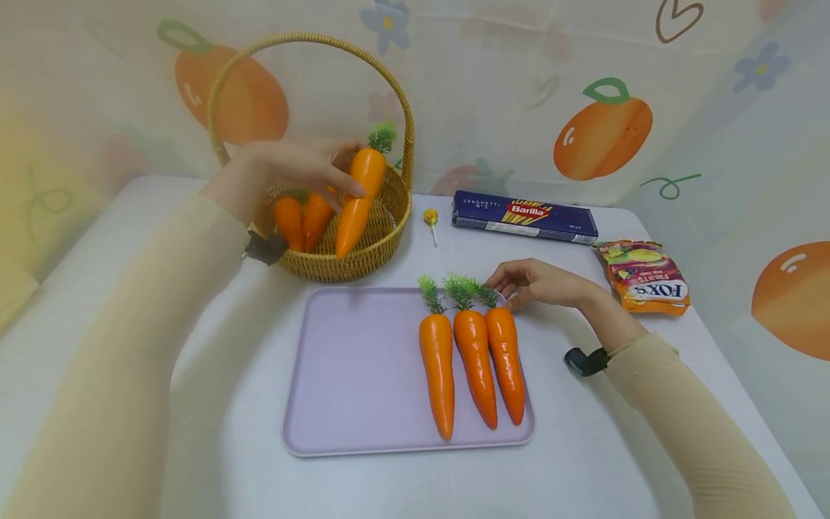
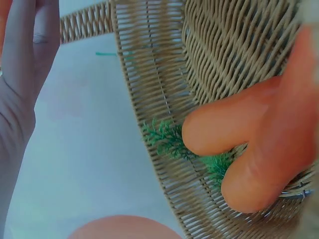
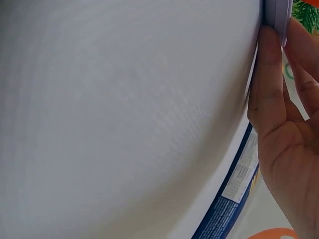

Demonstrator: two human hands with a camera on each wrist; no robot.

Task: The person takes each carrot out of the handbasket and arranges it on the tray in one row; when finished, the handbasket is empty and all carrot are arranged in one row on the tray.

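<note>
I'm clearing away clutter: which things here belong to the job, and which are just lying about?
Apparently in use:
carrots, one in the left hand
basket
tray, pinched by the right hand

Just lying about:
lollipop
spaghetti box
candy bag

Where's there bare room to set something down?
Free: the left part of the tray, beside three carrots, and the table along its near edge. Crowded: the basket, with carrots inside and another carrot in the left grip, and the tray's far right corner, pinched by the right grip.
</note>
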